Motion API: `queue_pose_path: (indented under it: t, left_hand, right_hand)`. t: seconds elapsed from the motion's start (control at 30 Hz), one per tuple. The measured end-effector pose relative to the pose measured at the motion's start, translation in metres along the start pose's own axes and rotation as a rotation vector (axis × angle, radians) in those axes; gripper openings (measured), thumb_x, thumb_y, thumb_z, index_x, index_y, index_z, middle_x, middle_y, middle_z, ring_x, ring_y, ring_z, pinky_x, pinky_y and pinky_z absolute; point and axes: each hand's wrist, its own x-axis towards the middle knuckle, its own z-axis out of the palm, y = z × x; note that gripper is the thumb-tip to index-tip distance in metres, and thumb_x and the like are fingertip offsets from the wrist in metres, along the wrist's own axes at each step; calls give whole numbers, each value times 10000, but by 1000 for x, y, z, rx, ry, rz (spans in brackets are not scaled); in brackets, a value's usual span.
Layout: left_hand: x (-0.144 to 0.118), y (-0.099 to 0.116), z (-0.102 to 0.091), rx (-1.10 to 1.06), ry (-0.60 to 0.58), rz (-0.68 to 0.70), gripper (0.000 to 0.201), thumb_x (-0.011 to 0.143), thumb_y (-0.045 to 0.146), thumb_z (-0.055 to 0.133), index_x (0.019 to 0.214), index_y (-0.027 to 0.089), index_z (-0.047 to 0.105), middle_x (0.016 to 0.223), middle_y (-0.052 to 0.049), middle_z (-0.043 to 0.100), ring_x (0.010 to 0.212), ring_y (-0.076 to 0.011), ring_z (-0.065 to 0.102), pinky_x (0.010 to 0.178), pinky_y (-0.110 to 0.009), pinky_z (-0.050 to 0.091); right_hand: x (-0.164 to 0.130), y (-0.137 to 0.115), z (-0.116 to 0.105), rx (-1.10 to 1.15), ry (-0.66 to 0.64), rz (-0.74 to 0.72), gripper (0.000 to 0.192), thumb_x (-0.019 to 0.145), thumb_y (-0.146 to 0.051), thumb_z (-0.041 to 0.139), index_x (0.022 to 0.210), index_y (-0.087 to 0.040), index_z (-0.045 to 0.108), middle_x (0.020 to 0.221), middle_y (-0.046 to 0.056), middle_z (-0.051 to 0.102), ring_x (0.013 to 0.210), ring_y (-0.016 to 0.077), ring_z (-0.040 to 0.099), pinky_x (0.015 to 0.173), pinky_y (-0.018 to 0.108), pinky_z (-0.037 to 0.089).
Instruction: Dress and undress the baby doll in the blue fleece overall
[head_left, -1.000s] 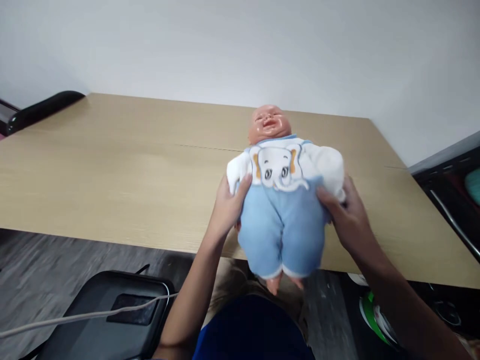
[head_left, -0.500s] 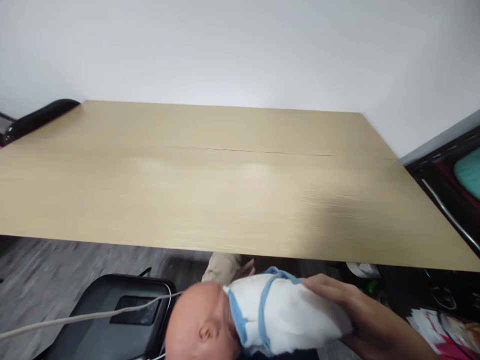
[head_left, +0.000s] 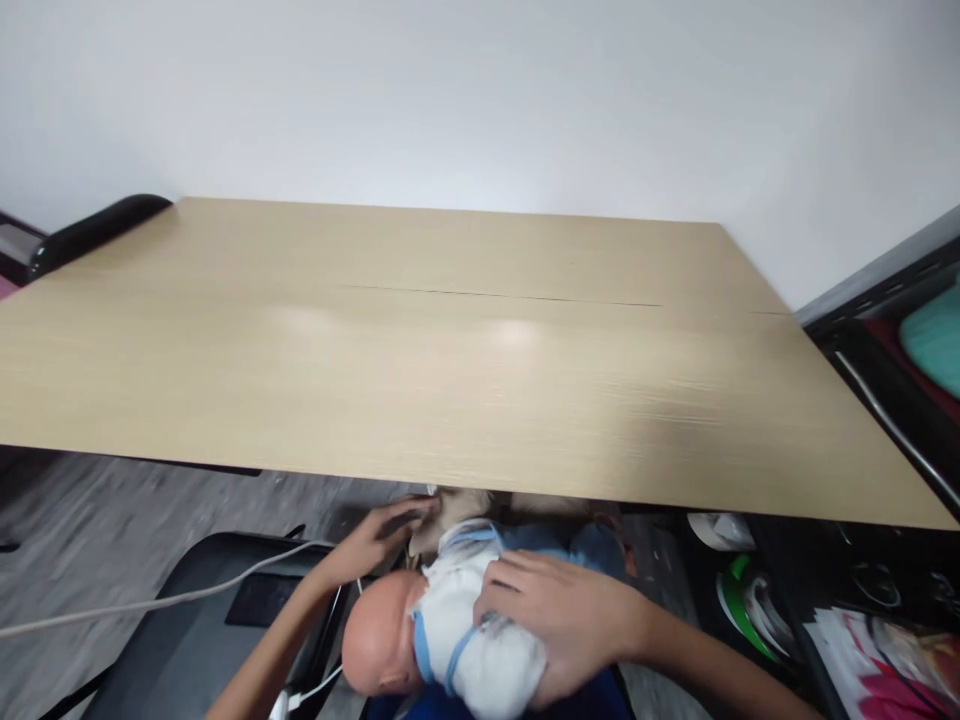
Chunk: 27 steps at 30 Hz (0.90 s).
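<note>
- The doll (head_left: 442, 640) lies across my lap, below the near edge of the worktop (head_left: 450, 350), head toward my left and legs toward my right
- My right hand (head_left: 555, 620) is spread flat over its white top, fingers wide, pressing it down rather than pinching it
- My left hand (head_left: 379, 535) is just past the doll's shoulder, near the worktop's near edge, fingers loosely curled; it is blurred and I cannot tell whether it grips cloth or only touches it
- I judge the body soft and stuffed, so it will sag and fold if I lift it by one end; the bald head (head_left: 375, 645) looks like hard smooth plastic, the heaviest and slipperiest part
- The fleecy clothes give good grip but slide over the body, so the best hold is around the torso with a palm under the head
- It seems light and not fragile
- A second ago I held the doll upright over the near edge of the worktop, a hand on each side, its face toward me
- Half a second ago it was already tipped sideways low in my lap, with only my right hand showing; since then my left hand has come into view beside it
- A white cable (head_left: 150, 603) runs across the black case (head_left: 187, 640) on the floor to my left
</note>
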Motion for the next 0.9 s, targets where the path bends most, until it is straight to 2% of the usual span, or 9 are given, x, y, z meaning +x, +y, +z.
queue_pose_path:
  t: [0.07,0.17,0.23,0.3,0.4,0.5,0.57,0.73,0.9]
  left_hand:
    - [-14,7,1,-25,-39,64,530,927,593,996,1425,731,879,1668,94,848,1685,-367,727,1486,-612,480]
    - [-32,17,27,-8,-280,166,931,686,530,1151,1479,844,778,1627,147,850,1626,-366,763,1417,-583,552]
    - [-34,14,46,93,-376,223,1027,631,575,1166,1575,727,791,1613,78,851,1565,-418,787,1381,-605,599]
    - [-28,4,56,177,-388,294,1011,667,661,1164,1609,507,829,1609,-31,834,1525,-447,783,1365,-607,622]
    - [-13,-14,54,155,-414,399,824,851,664,1110,1553,338,827,1606,-119,793,1522,-403,759,1358,-563,616]
    - [-7,-18,44,111,-459,443,801,850,464,1101,1575,339,785,1609,-128,771,1520,-391,754,1350,-589,607]
    - [-12,-10,44,145,-452,441,859,774,326,1060,1577,343,756,1604,-123,764,1511,-410,750,1337,-623,612]
    - [-37,18,76,426,-404,464,1181,741,315,1069,1798,391,548,1784,-132,660,1625,-480,640,1401,-669,548]
    - [-34,20,99,476,-279,522,571,1009,149,792,1532,354,697,1565,-70,795,1440,-343,734,1250,-494,614]
  right_hand:
    - [9,-9,-5,-20,-52,-4,790,784,-619,812,1566,-534,744,1486,-66,913,1297,348,905,1066,483,719]
    - [10,-22,-6,-11,-47,20,690,857,-677,753,1541,-607,696,1432,-169,925,1226,289,929,1023,449,721]
    - [4,-28,0,-98,39,23,633,905,-652,805,1511,-484,735,1381,-103,945,1184,263,926,1039,390,712]
    - [-4,-32,11,-249,108,-43,457,1010,-541,864,1389,-299,786,1231,5,953,1099,231,899,1064,337,669]
    - [-16,-35,31,-473,278,-226,116,1178,-297,804,1097,-223,765,877,-30,821,814,158,742,953,311,595]
    - [-31,-35,46,-610,523,-360,349,1212,-113,699,884,-231,684,721,-78,639,670,143,533,871,342,536]
    - [-43,-34,51,-635,611,-355,445,1239,-56,596,835,-234,651,714,-76,605,671,150,480,902,355,525]
    - [-58,-30,50,-622,735,-241,531,1291,-75,430,821,-239,614,708,-58,575,688,163,447,943,355,487]
    - [-56,-22,65,-625,776,-267,515,1257,-84,530,777,-242,628,675,-63,572,647,149,460,881,336,531]
